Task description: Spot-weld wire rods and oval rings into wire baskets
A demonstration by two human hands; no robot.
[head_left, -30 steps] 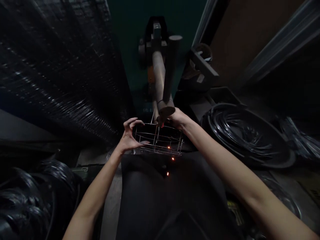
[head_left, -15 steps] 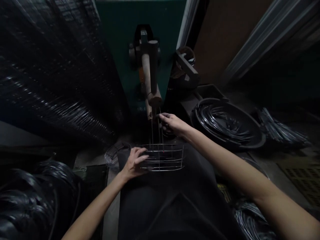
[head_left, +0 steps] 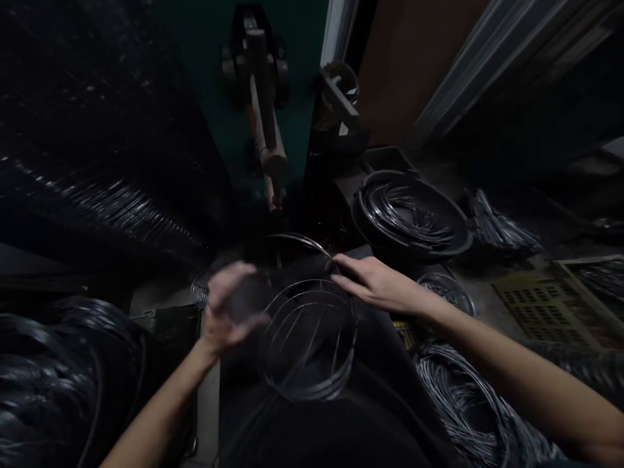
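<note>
1. Coils of black wire [head_left: 43, 383] are lying heaped at the far left, while a dark bank of wire [head_left: 112, 130] is rising behind them
2. The left hand [head_left: 231, 305] is blurring at the left side of the basket, its fingers curled and spread; whether it has hold of anything, I cannot tell. A round wire piece [head_left: 199, 289] is lying just behind it
3. The wire basket frame [head_left: 309, 390] is sitting between both hands, above the person's dark apron [head_left: 316, 442]; I cannot tell whether they are touching
4. A green spot welder [head_left: 263, 110] is standing well beyond the frame, its pale arm pointing down
5. The right hand [head_left: 377, 283] is reaching in, its fingers closed and pinching the frame's upper rim
6. A black tub [head_left: 461, 244] of coiled wire is sitting beyond that hand, with a wire bundle [head_left: 497, 224] lying just beside it
7. A wire ring [head_left: 446, 292] is lying near the right wrist, a loose silver wire coil [head_left: 463, 403] is spreading below the forearm, and an olive grating [head_left: 536, 305] is lying at the far right
</note>
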